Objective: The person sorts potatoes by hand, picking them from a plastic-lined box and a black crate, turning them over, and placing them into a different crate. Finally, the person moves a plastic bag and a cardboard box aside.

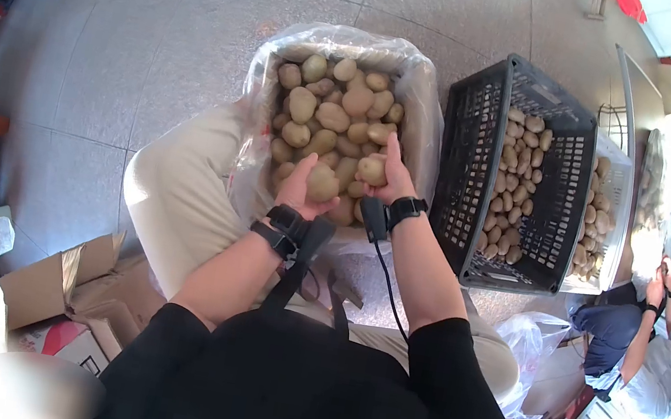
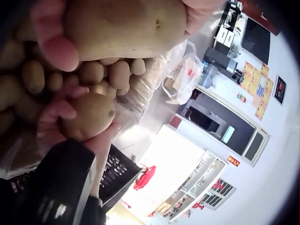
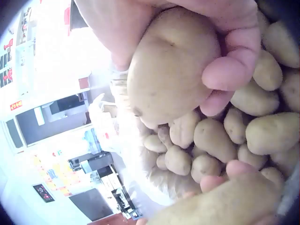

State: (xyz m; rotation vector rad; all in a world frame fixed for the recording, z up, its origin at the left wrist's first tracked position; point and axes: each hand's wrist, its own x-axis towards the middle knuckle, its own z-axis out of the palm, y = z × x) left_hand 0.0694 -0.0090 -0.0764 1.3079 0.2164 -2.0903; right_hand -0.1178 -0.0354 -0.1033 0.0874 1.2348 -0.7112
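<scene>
My left hand [image 1: 300, 189] grips a large tan potato [image 1: 323, 183] low over a heap of potatoes. Close up in the left wrist view, thumb and fingers lie at both ends of that potato. A second, rounder potato [image 3: 173, 65] sits in my right hand [image 1: 396, 181], with the fingers curled about its side in the right wrist view. Both hands are over the near part of a box lined with clear plastic [image 1: 428, 105], and the two held potatoes are a short gap apart. Loose potatoes [image 1: 333, 116] fill the box beneath them.
A black plastic crate [image 1: 471, 143] with smaller potatoes stands right of the box. Beyond it is a white crate [image 1: 616, 216] with more potatoes. Another person [image 1: 653, 352] sits at far right. Opened cardboard [image 1: 39, 284] lies at lower left; a clear bag [image 1: 530, 344] is at right.
</scene>
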